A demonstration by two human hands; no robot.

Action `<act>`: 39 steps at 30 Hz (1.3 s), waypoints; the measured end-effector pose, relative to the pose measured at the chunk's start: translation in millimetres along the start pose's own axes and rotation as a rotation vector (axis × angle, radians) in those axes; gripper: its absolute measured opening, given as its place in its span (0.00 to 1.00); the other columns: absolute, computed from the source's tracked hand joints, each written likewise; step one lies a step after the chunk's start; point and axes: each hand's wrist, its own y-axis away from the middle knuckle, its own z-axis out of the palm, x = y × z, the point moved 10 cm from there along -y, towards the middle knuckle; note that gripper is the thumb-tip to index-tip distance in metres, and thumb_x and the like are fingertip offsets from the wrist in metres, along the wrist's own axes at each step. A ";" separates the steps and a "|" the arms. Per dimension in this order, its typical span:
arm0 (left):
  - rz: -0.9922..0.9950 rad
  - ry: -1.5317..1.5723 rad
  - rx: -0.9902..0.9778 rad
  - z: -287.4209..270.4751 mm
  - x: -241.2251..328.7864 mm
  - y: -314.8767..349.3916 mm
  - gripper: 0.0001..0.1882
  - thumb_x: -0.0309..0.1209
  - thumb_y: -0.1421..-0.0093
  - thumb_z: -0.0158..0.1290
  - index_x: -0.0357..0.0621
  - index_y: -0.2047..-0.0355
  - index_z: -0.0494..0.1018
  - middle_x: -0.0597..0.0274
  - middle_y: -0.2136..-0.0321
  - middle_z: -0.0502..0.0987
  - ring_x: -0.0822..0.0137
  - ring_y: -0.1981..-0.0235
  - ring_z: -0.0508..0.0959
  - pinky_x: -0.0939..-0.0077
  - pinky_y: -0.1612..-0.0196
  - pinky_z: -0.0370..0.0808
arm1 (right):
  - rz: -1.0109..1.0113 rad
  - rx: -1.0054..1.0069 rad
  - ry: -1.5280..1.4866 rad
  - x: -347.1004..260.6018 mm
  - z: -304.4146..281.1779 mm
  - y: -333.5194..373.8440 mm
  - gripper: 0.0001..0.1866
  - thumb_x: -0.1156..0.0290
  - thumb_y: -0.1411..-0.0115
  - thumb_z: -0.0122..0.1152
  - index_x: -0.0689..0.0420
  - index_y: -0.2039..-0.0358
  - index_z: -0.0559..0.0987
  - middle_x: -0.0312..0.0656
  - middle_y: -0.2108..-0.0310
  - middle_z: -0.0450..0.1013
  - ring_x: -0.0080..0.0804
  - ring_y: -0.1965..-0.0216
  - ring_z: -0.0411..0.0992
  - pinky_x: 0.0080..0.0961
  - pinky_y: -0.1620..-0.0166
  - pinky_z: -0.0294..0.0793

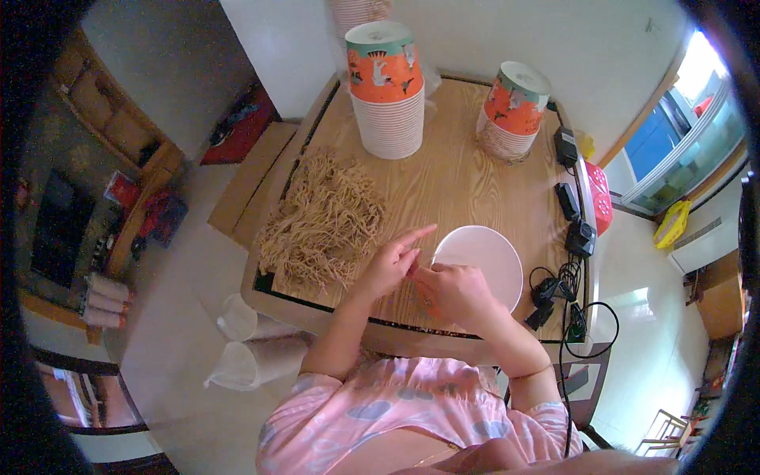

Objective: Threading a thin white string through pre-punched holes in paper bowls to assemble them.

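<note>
A white-lined paper bucket (492, 265) stands at the near side of the table, its round mouth facing up toward me. Some of its orange outside shows below my hands. My right hand (461, 291) is closed at the bucket's left rim, its fingers curled in. Just left of it, my left hand (388, 267) has its index finger stretched out and the thumb pressed against other fingers. The fingertips of both hands meet beside the rim; anything small between them is hidden. A heap of tan twisted cords (321, 218) lies left of my left hand.
Farther back stand a tall stack of orange and green paper buckets (388, 103) and a shorter stack (514, 111), both upside down. Black power adapters (580, 237) and tangled cables (554, 289) lie along the right edge. Sleeves of nested buckets (257, 360) are on the floor at left.
</note>
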 end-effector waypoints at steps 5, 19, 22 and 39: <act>0.041 -0.144 -0.092 6.6 19.0 -9.8 0.19 0.21 0.42 0.43 0.42 0.49 0.66 0.58 0.58 0.75 0.79 0.82 0.67 0.82 0.76 0.68 | -0.013 -0.093 0.092 2.6 21.8 0.5 0.05 0.68 0.47 0.52 0.52 0.69 0.73 0.41 0.76 0.71 0.41 0.73 0.73 0.38 0.73 0.71; 0.072 -0.208 -0.052 7.3 6.5 -25.6 0.22 0.17 0.46 0.44 0.45 0.50 0.67 0.65 0.62 0.73 0.80 0.82 0.67 0.86 0.81 0.66 | 0.047 0.092 -0.003 31.3 13.9 8.8 0.04 0.68 0.47 0.53 0.51 0.70 0.75 0.41 0.75 0.70 0.42 0.73 0.72 0.37 0.71 0.71; 0.074 -0.261 -0.099 15.6 3.3 -31.4 0.23 0.16 0.49 0.46 0.44 0.52 0.69 0.63 0.63 0.74 0.77 0.80 0.68 0.83 0.77 0.68 | 0.036 0.058 -0.031 31.6 18.9 9.5 0.05 0.67 0.47 0.53 0.53 0.71 0.74 0.41 0.75 0.70 0.42 0.72 0.72 0.37 0.71 0.71; 0.040 -0.406 -0.026 12.2 2.7 -20.5 0.03 0.24 0.46 0.51 0.38 0.70 0.72 0.65 0.77 0.75 0.75 0.76 0.73 0.78 0.72 0.71 | -0.018 0.118 -0.058 23.9 8.6 9.6 0.06 0.67 0.44 0.51 0.55 0.71 0.72 0.44 0.75 0.69 0.44 0.73 0.71 0.38 0.71 0.70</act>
